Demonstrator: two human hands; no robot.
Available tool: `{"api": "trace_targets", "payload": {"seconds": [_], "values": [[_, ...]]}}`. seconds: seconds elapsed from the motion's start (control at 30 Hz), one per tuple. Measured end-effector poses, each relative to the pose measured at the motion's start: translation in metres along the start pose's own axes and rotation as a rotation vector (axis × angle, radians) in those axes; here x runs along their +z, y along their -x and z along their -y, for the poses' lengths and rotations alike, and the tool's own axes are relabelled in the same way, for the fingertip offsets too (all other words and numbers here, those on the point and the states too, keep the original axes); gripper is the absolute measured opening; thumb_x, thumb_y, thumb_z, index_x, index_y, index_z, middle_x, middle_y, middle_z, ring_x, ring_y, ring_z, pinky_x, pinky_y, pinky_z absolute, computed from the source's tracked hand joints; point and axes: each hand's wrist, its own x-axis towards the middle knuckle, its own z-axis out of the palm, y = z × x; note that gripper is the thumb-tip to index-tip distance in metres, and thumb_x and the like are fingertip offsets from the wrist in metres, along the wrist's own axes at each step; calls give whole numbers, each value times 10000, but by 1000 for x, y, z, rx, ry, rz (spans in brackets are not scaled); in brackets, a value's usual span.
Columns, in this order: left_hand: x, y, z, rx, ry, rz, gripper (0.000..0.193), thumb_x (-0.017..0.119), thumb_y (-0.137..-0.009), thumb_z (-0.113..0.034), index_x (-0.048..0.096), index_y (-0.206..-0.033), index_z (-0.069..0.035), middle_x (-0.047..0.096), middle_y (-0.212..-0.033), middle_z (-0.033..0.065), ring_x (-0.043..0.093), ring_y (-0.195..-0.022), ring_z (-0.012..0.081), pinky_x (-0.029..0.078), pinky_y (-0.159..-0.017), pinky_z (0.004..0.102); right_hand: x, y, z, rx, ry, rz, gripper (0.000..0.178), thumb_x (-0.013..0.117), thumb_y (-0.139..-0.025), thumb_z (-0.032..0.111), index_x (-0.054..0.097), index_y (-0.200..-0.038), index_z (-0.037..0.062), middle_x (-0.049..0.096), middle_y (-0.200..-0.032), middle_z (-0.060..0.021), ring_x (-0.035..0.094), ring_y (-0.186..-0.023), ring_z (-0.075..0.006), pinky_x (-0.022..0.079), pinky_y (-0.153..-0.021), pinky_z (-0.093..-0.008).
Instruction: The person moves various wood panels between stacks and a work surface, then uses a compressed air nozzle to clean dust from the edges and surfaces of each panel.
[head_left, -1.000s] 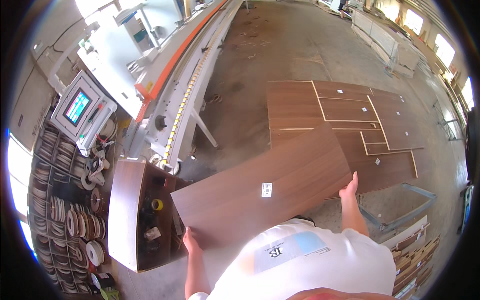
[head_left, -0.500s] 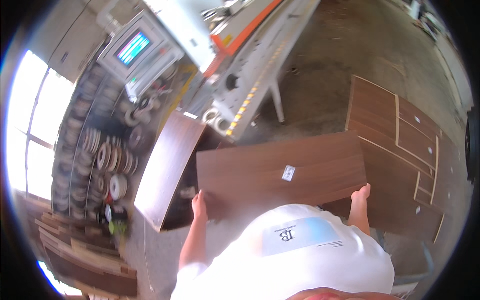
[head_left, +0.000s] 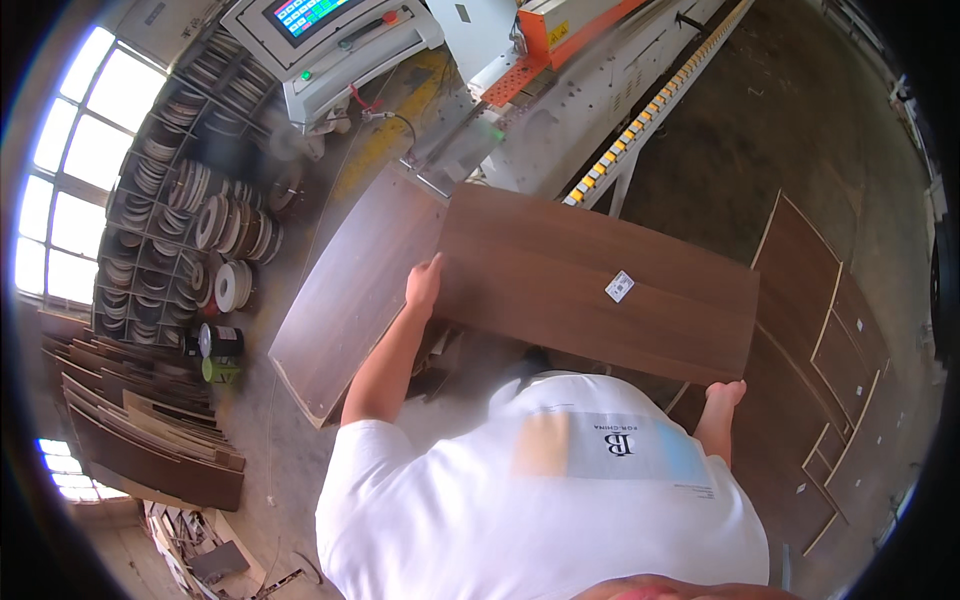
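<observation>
A long dark-brown wooden panel [head_left: 560, 270] with a small white label [head_left: 619, 287] spans the space in front of me, held in both hands. My left hand [head_left: 424, 284] is closed on its left end, the thumb lying on the upper face. At the near right corner, my right hand [head_left: 725, 393] grips the panel's edge; the fingers beneath are hidden. The far left corner of the panel overlaps a lighter brown board surface [head_left: 350, 280] at the left. Whether the two touch there I cannot tell.
Ahead stands a white and orange machine [head_left: 545, 45] with a yellow-striped rail [head_left: 650, 105] and a control console [head_left: 330, 40]. Several stacked brown panels [head_left: 800, 330] lie at the right. Shelves of edging rolls [head_left: 235, 225] and leaning boards [head_left: 150, 430] line the left.
The panel has swung so its left end is farther forward, over the lighter board. My left hand has moved forward with it, and my view has turned.
</observation>
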Motion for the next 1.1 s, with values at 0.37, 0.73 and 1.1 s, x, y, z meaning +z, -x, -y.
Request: {"api": "trace_targets", "payload": {"seconds": [0.37, 0.73, 1.1], "values": [[8, -201, -98, 532, -366, -313, 438, 639, -901, -415, 665, -1239, -138, 631, -1239, 121, 562, -1206, 363, 478, -989, 480, 31, 97, -70, 16, -53, 174, 399, 458, -1008, 278, 596, -1288, 30, 624, -1290, -98, 614, -1133, -273, 552, -916, -393], [-86, -421, -99, 189, 259, -528, 619, 743, -815, -375, 608, -1322, -48, 660, -1252, 177, 638, -1151, 352, 497, -994, 438, -1, 132, -75, 17, 227, 31, 377, 637, -950, 403, 618, -1194, 117, 662, -1077, -37, 596, -900, -175, 504, -675, -280], [-115, -418, -114, 330, -260, -639, 525, 700, -885, -581, 748, -963, -64, 761, -958, 148, 727, -861, 316, 554, -734, 419, -5, 145, -53, 46, 358, 236, 376, 612, -962, 489, 626, -1176, 180, 671, -1002, -2, 604, -842, -166, 487, -717, -336]]}}
